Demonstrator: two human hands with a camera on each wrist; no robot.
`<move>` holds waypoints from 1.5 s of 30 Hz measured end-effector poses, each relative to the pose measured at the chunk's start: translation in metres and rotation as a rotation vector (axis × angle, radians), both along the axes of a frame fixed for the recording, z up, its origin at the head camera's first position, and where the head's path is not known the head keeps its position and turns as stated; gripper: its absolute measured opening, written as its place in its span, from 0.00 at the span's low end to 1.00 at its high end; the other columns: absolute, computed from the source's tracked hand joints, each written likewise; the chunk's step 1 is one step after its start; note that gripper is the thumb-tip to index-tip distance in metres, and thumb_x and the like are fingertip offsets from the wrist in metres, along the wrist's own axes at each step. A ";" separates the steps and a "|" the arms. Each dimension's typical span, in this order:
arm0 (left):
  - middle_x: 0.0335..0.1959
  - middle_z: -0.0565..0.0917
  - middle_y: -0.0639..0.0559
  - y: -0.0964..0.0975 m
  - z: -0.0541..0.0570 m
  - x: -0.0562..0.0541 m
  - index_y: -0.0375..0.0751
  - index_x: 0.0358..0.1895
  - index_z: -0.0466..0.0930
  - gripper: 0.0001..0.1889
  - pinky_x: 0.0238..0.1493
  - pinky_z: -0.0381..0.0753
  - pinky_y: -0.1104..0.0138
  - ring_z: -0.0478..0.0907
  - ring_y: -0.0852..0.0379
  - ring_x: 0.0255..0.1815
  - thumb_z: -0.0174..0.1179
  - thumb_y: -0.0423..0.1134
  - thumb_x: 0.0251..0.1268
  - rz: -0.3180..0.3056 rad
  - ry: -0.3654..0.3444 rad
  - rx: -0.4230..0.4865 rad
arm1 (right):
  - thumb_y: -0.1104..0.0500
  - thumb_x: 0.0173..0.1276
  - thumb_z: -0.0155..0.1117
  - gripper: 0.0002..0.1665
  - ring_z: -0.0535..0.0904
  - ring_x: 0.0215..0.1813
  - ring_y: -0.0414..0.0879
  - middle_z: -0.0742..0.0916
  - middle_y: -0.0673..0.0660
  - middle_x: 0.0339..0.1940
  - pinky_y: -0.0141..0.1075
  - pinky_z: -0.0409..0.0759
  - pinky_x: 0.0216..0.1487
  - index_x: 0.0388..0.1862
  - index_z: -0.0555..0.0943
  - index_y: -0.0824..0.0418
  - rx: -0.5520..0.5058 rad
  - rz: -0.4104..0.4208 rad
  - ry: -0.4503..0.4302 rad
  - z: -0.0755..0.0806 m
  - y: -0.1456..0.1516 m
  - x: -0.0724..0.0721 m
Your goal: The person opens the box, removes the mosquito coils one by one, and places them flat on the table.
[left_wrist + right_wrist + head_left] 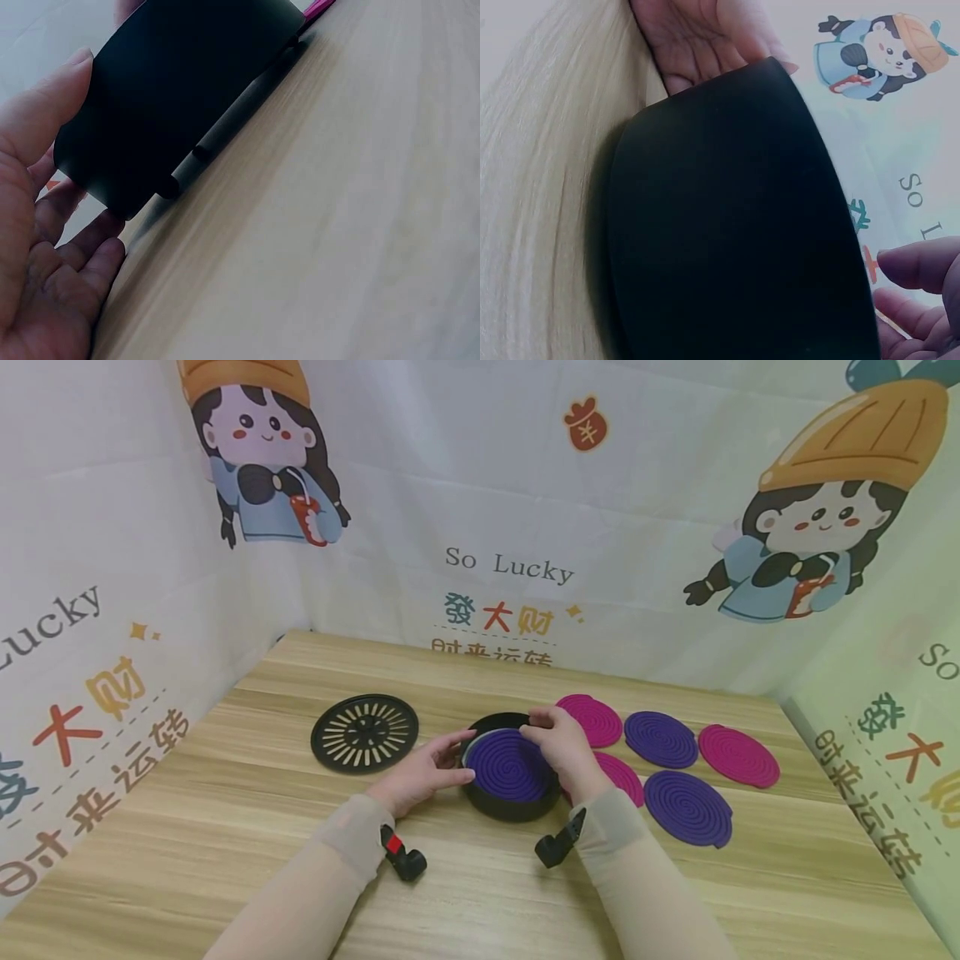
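Observation:
A black round mosquito coil holder (517,812) stands at the middle of the table, with a purple mosquito coil (512,766) lying inside its rim. My left hand (427,772) grips the holder's left side; in the left wrist view the thumb (56,105) lies along the wall and the fingers reach round toward the base. Bent fingers of my right hand (562,747) come over the right rim at the coil's edge. In the right wrist view that thumb (915,266) meets the rim; I cannot tell whether it pinches rim or coil.
Left of the holder lies a black slotted round lid (365,767). To the right are several flat coils, among them a pink one (738,755), a purple one (660,739) and a nearer purple one (688,807). Printed cloth (420,485) hangs behind the wooden table (480,893).

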State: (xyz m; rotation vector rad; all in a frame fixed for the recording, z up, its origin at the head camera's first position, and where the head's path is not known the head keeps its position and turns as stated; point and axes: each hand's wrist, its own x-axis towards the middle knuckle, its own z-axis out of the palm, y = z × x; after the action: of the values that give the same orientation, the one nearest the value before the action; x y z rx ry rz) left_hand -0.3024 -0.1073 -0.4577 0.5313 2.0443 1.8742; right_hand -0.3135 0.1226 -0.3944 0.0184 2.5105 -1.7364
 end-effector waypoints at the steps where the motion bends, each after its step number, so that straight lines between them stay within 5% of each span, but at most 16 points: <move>1: 0.73 0.61 0.40 0.000 0.000 0.000 0.44 0.74 0.57 0.40 0.66 0.66 0.55 0.58 0.44 0.72 0.67 0.38 0.61 -0.001 0.001 0.000 | 0.63 0.68 0.62 0.26 0.70 0.65 0.58 0.77 0.66 0.61 0.50 0.67 0.66 0.64 0.71 0.67 -0.012 -0.002 0.004 0.000 0.000 0.000; 23: 0.74 0.59 0.42 0.000 0.000 0.000 0.45 0.74 0.58 0.39 0.67 0.64 0.55 0.57 0.44 0.73 0.67 0.37 0.60 0.007 0.001 -0.005 | 0.67 0.65 0.62 0.27 0.72 0.63 0.57 0.78 0.66 0.59 0.47 0.67 0.66 0.64 0.71 0.70 -0.121 -0.038 0.023 -0.006 0.006 -0.002; 45: 0.74 0.57 0.41 0.000 -0.002 -0.001 0.43 0.74 0.58 0.39 0.68 0.61 0.54 0.55 0.43 0.74 0.66 0.36 0.60 0.013 0.019 -0.001 | 0.69 0.68 0.58 0.29 0.71 0.64 0.59 0.78 0.70 0.59 0.49 0.62 0.69 0.67 0.65 0.72 -0.178 0.059 -0.015 -0.003 0.009 -0.003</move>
State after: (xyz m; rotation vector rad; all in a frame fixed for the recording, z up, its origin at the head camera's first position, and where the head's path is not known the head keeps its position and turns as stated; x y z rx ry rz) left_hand -0.3035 -0.1073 -0.4599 0.5389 2.0654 1.8825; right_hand -0.3169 0.1315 -0.3973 -0.0546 2.3121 -1.9200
